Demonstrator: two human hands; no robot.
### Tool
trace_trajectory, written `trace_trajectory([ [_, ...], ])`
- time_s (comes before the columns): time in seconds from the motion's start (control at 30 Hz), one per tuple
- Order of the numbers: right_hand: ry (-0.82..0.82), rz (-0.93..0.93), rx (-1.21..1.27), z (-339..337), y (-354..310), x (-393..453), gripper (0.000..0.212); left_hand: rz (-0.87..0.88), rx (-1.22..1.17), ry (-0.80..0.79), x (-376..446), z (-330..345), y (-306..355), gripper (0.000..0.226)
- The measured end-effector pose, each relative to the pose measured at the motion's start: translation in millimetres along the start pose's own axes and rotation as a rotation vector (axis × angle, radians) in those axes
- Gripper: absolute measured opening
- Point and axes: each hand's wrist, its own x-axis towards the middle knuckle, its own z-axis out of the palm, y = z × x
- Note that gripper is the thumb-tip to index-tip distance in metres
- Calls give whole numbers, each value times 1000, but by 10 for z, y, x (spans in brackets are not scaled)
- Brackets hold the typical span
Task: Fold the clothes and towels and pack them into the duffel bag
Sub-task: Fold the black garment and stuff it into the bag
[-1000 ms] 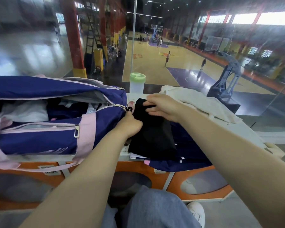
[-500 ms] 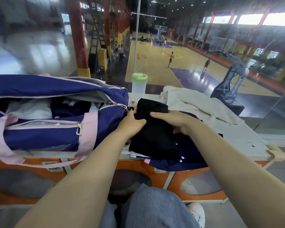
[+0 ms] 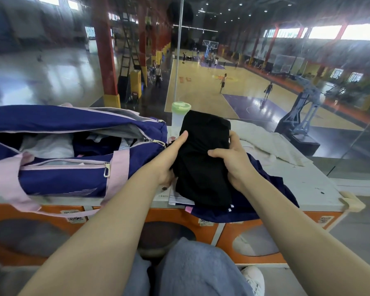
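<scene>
Head view: my left hand (image 3: pixel 173 155) and right hand (image 3: pixel 233 161) grasp a folded black garment (image 3: pixel 203 159) from either side, thumbs over its top face, fingers curled beneath. It sits raised above a navy garment (image 3: pixel 265 189) on the white counter (image 3: pixel 308 184), just right of the open duffel bag (image 3: pixel 73 150). I judge the cloth light, soft and limp; the fold will likely sag unless supported along both side edges, as held. The bag's zipped mouth gapes towards me, already part filled with pale and dark clothes, with room near its right end. A cream towel (image 3: pixel 265 144) lies beyond, and a green-lidded bottle (image 3: pixel 179 114) stands close behind the garment, easily knocked.
</scene>
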Motion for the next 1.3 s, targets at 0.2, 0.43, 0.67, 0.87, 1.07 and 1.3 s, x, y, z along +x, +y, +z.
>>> trace_trajectory([
  [0.2, -83, -153, 20, -5, -241, -135, 69, 141, -54, -57, -180, 95, 105, 66],
  [0.43, -104, -149, -285, -7, -382, -100, 72, 442, -90, 59, -509, 122, 174, 39],
  [0.67, -142, -563, -713, 199, -678, -100, 60, 518, 36, 0, -946, -80, 391, 37],
  [0.87, -436, -45, -193, 552, -585, -114, 30, 506, 74, -24, -1200, -386, 519, 29],
  [1.07, -337, 338, 195, 984, -374, -160, 37, 493, 92, 39, -1389, -702, 489, 49],
  [1.3, -438, 471, 188, 1304, -309, -21, 47, 497, 182, 127, -1563, -1089, 417, 59],
])
